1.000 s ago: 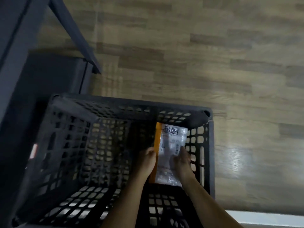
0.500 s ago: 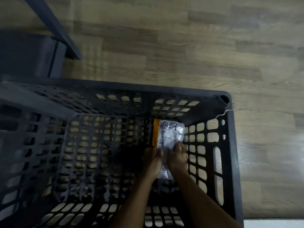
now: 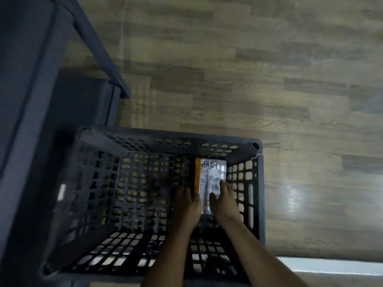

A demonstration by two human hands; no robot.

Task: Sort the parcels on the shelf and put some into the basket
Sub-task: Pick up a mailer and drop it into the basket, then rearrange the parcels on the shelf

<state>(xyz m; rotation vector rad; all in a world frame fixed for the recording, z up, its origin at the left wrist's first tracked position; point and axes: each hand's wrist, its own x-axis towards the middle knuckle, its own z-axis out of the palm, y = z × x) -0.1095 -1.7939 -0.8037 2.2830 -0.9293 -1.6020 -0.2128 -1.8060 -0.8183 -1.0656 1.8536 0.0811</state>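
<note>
A dark plastic lattice basket (image 3: 165,136) stands on the floor below me. Inside it, in the far right corner, lies a clear-wrapped parcel (image 3: 210,172) with an orange strip down its left side and black handwriting on its top end. Both my arms reach down into the basket. My left hand (image 3: 186,203) grips the parcel's left edge by the orange strip. Fingers spread, my right hand (image 3: 224,200) rests on its near right part, close to the basket's right wall. The parcel's near end is hidden by my hands.
A dark metal shelf frame (image 3: 31,79) rises at the left, with a slanted bar (image 3: 97,48) running down to the floor by the basket's far left corner. Wood-pattern floor (image 3: 269,79) spreads beyond and to the right. A pale strip (image 3: 331,266) lies at the bottom right.
The parcel has gone lower and farther into the basket's far right corner with both hands on it. My view pulled back and up, bringing the shelf frame back into sight.
</note>
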